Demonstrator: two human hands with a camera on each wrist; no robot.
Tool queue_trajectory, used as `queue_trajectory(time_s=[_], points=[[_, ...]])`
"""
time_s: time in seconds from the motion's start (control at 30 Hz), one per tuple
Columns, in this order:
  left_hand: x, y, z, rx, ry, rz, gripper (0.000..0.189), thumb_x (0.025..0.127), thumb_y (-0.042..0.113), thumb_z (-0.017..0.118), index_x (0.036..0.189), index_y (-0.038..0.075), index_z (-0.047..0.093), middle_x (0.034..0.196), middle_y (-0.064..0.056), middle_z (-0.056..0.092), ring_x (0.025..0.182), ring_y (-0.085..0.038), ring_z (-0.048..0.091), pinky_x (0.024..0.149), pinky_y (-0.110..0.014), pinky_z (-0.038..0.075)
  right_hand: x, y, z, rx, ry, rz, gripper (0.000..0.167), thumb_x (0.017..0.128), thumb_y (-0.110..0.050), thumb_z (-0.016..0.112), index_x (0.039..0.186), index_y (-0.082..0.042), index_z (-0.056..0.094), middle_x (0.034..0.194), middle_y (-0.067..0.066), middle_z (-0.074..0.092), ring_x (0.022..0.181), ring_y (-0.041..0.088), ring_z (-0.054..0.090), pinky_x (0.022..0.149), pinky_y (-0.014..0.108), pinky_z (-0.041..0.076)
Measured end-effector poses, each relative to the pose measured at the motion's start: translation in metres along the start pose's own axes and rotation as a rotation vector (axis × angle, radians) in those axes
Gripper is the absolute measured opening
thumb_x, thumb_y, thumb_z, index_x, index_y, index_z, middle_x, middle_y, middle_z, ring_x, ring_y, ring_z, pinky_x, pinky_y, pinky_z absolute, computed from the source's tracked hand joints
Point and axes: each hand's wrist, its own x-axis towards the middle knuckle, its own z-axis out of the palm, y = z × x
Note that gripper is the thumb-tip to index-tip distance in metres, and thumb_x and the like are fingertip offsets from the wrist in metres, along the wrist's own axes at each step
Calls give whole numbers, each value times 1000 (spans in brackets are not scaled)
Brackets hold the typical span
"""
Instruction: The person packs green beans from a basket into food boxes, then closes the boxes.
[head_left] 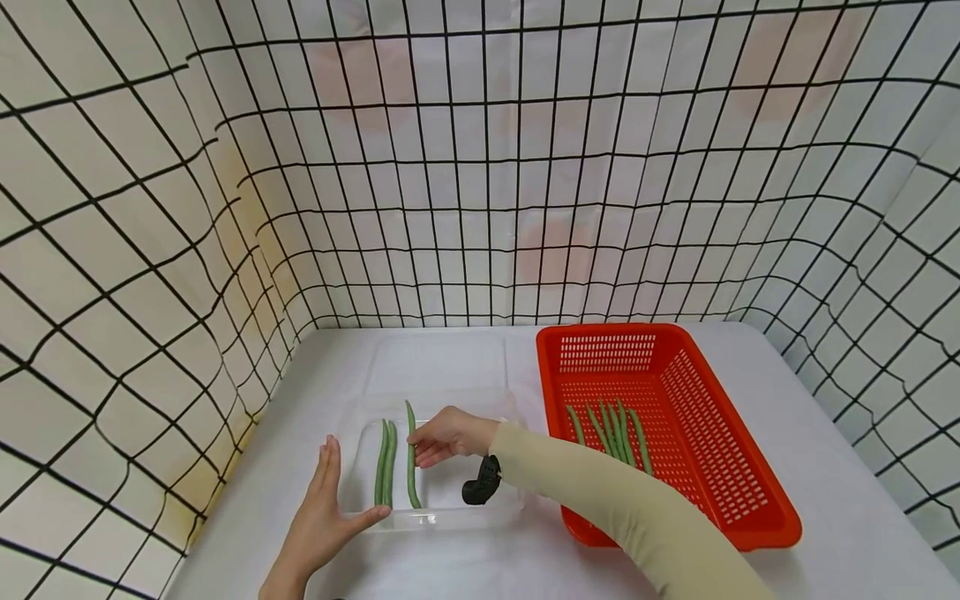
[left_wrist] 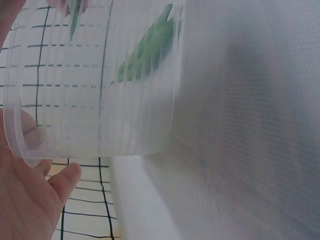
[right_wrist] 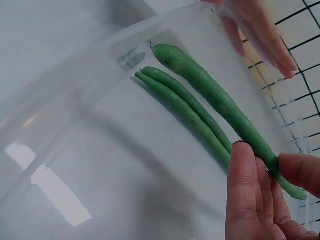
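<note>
Right hand (head_left: pixel 450 435): thumb and fingertips pinch one green bean (head_left: pixel 412 479). The bean is over the clear box (head_left: pixel 427 521), above the two beans lying on the box floor; in the head view it stands just to the right of them. Whether its lower tip is below the rim cannot be told.

Two beans (head_left: pixel 391 462): side by side, roughly parallel, in the left part of the box.

Left hand (head_left: pixel 322 512): at the box's near left corner, fingers straight and thumb spread away from them, gripping nothing. The thumb lies along the near rim; the fingers extend beside the left wall.

Red basket (head_left: pixel 768 529): right of the box, with slotted walls. At least five basket beans (head_left: pixel 624 429) lie in it, mostly lengthwise; their near ends are partly hidden by the beige sleeve (head_left: pixel 622 500) of the right arm, which reaches across the basket's near left part.

A black device (head_left: pixel 482 482) sits at the right wrist. Box and basket stand on a white table (head_left: pixel 255 500); black net (head_left: pixel 486 102) covers the pale walls around.
</note>
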Motion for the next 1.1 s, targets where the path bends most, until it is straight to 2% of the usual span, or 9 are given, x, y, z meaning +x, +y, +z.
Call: queue_trajectory(time_s=[0.27,0.53,0.7,0.93,1.1], points=[[0,2,0,3,0,5,128,67,57,78,152,11,-7,156,-20,0,140,-41,6,99,-66,22,4,6,5,-6,21,23,14,88,-2,64,79,8,66,66,14,64,52,16,63,63,32,56],[1,2,0,10,-2,3,129,67,56,79,152,10,-6,156,-19,-1,140,-42,7,99,-66,23,3,9,3,-6,10,34,21,91,0,58,102,17,63,67,14,64,54,16,63,63,32,56],[1,3,-2,14,0,-6,128,67,53,80,152,9,-6,156,-19,-2,140,-42,7,100,-66,22,1,9,-1,4,7,27,23,91,-1,58,105,17,62,69,14,65,57,17,65,65,33,56],[2,2,-1,26,4,-11,129,66,54,81,152,7,-4,156,-20,1,139,-43,8,100,-66,22,-1,8,-10,17,7,25,27,91,-4,59,106,19,61,70,14,65,56,17,65,63,32,56],[2,3,0,25,1,-19,130,66,54,81,152,8,-5,156,-19,0,140,-41,7,100,-66,22,-9,0,-25,-1,-14,17,33,92,-10,62,110,16,60,74,15,67,60,18,66,64,33,56]])
